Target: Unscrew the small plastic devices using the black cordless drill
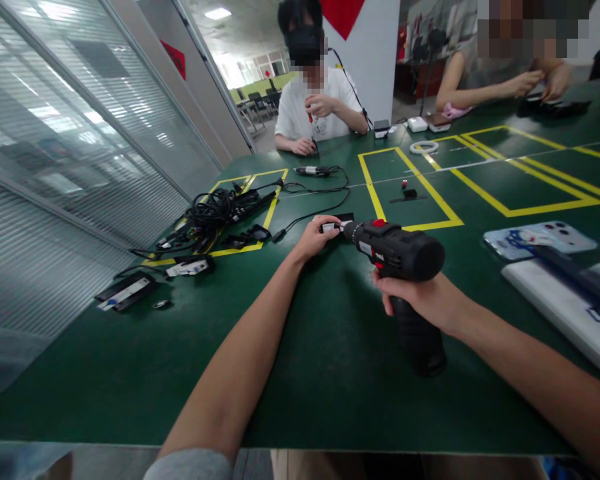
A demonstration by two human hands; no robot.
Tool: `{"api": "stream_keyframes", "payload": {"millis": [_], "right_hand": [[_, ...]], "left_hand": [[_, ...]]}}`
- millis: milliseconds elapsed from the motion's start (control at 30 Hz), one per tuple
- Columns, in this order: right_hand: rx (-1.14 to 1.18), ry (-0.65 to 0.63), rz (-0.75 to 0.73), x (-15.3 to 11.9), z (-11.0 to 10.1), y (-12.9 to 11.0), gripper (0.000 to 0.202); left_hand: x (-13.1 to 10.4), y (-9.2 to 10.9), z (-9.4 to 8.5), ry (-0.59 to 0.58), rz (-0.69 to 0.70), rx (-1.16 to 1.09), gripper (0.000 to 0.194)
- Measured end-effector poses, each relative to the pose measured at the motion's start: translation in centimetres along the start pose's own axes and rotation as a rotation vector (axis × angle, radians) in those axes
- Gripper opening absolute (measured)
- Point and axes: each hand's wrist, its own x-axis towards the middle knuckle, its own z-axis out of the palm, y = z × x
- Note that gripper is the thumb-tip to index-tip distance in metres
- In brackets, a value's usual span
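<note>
In my right hand [413, 293] is a black cordless drill [395, 250] with red details, my fingers wrapped around its grip. It points left and away from me, its tip against or right beside a small dark and whitish part [329, 227]. My left hand [317, 235] has its fingers closed on that part and rests low over the green table. The drill's nose and my fingers hide much of the part. Just behind lies a flat black piece [347, 217].
At left lie a tangle of black cables [220, 210] and a black adapter [127, 291]. A corded tool [314, 171] lies ahead. A phone [540, 239] and a white slab [555, 307] are at right. Two people sit across the green table [330, 373], hands busy.
</note>
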Motion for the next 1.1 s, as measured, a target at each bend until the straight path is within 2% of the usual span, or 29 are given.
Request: {"api": "stream_keyframes", "payload": {"millis": [233, 600, 1100], "right_hand": [[-0.029, -0.027, 0.014, -0.1, -0.1, 0.1, 0.010], [0.023, 0.014, 0.007, -0.1, 0.1, -0.2, 0.011], [0.019, 0.011, -0.002, -0.1, 0.1, -0.2, 0.004]], "left_hand": [[-0.1, 0.2, 0.0, 0.018, -0.033, -0.029, 0.034], [-0.2, 0.5, 0.1, 0.030, -0.003, 0.018, 0.036], [0.1, -0.7, 0.3, 0.034, 0.015, 0.002, 0.036]]}}
